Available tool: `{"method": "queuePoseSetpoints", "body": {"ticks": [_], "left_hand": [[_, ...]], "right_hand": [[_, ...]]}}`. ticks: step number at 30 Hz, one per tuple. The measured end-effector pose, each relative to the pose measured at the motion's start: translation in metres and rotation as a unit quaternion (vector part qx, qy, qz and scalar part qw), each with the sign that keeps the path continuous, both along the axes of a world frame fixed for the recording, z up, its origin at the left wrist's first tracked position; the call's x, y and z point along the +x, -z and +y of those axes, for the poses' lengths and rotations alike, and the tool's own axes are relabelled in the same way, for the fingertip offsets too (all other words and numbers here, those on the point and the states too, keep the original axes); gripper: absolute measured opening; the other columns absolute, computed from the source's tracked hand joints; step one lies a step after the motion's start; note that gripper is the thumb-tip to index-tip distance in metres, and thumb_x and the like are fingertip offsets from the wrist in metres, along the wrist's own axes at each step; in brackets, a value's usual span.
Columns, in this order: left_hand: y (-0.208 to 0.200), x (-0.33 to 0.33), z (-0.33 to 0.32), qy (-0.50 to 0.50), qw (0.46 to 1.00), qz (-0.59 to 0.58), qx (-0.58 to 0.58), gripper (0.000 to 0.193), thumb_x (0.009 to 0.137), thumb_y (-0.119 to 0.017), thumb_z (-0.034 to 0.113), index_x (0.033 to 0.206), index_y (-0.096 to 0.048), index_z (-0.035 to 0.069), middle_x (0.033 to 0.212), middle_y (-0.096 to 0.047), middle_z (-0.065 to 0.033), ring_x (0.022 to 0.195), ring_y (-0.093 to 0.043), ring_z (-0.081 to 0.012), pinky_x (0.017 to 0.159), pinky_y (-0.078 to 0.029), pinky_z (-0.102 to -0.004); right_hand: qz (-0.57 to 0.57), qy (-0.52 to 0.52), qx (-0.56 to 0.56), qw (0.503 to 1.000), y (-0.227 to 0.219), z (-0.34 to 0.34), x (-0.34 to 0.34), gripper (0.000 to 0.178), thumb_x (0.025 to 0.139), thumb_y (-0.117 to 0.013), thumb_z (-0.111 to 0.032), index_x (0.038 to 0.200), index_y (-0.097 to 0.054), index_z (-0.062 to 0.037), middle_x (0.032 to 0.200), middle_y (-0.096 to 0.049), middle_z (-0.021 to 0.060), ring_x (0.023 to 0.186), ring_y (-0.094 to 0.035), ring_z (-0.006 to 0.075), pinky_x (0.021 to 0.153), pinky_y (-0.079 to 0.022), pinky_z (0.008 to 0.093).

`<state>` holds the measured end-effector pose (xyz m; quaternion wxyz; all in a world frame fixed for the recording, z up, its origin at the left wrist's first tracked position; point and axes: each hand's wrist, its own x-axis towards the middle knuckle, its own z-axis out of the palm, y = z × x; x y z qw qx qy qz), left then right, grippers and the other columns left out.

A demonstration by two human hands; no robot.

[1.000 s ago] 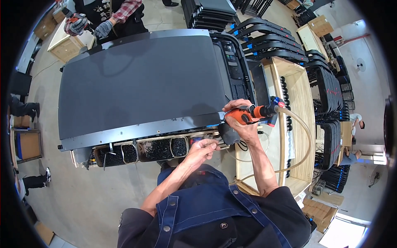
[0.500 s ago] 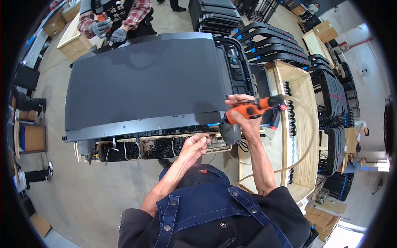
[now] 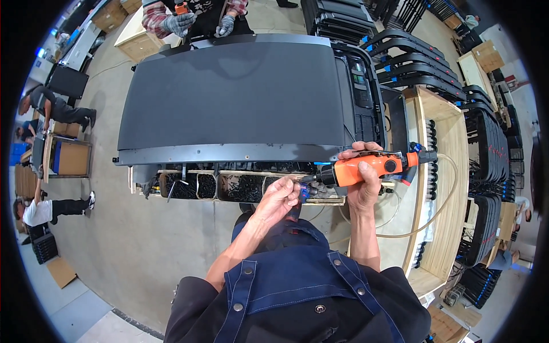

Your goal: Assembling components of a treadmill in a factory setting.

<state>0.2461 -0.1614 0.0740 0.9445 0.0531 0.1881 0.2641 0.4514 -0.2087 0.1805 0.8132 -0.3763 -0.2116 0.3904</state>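
My right hand (image 3: pixel 361 184) grips an orange air-powered screwdriver (image 3: pixel 366 168) held sideways, its black nose pointing left and a pale hose (image 3: pixel 440 200) trailing from its right end. My left hand (image 3: pixel 278 198) is pinched at the driver's tip, fingers closed around something small there; what it holds is too small to tell. Both hands are just in front of a wooden tray (image 3: pixel 337 200) of black screws, which sits along the near edge of a large dark flat panel (image 3: pixel 234 97).
Across the panel a person in gloves (image 3: pixel 180 23) holds another orange tool. A wooden rack (image 3: pixel 452 171) stands at the right, with stacks of black frames (image 3: pixel 417 63) behind it. Other people work by cardboard boxes (image 3: pixel 71 157) at the left.
My right hand has drawn the screwdriver back off the panel's edge and turned its nose left. My left hand has lifted from the tray to the driver's tip.
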Motion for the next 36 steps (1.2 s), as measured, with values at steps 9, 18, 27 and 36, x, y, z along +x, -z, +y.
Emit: {"method": "queuePoseSetpoints", "body": {"ticks": [9,18,27,36], "left_hand": [[0.006,-0.04,0.033,-0.087,0.864,0.321,0.378,0.024,0.099,-0.069,0.023,0.113,-0.066,0.003,0.093,-0.07,-0.0059,0.062,-0.048,-0.0058,0.054,-0.038,-0.0205],[0.028,-0.067,0.087,-0.021,0.982,-0.041,-0.181,0.029,0.104,-0.059,0.032,0.118,-0.061,0.007,0.078,-0.052,0.0037,0.058,-0.038,-0.0049,0.047,-0.03,-0.0199],[0.029,-0.099,0.091,0.045,0.981,0.154,-0.109,0.026,0.107,-0.054,0.027,0.115,-0.058,0.002,0.089,-0.062,-0.0031,0.074,-0.058,-0.0141,0.068,-0.052,-0.0307],[0.012,-0.152,0.093,0.12,0.983,0.136,0.032,0.032,0.106,-0.05,0.012,0.132,-0.051,-0.006,0.116,-0.064,-0.0157,0.102,-0.066,-0.0235,0.092,-0.058,-0.0363]], "right_hand": [[0.042,0.116,-0.075,0.989,0.013,0.026,-0.063,0.042,0.089,-0.07,-0.011,0.126,-0.052,-0.0071,0.117,-0.064,0.0115,0.098,-0.068,0.0249,0.096,-0.055,0.0447],[-0.218,0.01,-0.03,0.975,0.004,0.098,-0.151,0.042,0.082,-0.075,0.0,0.118,-0.052,-0.0024,0.116,-0.065,0.0169,0.098,-0.069,0.0221,0.092,-0.057,0.0397],[-0.375,-0.149,-0.067,0.912,0.006,0.151,-0.176,0.044,0.076,-0.072,0.014,0.112,-0.054,-0.005,0.103,-0.066,0.0125,0.094,-0.069,0.0234,0.085,-0.058,0.0386],[-0.399,-0.108,-0.094,0.906,0.017,0.155,-0.186,0.033,0.074,-0.073,0.008,0.101,-0.06,-0.004,0.099,-0.067,0.0088,0.093,-0.07,0.0203,0.084,-0.058,0.035]]}}
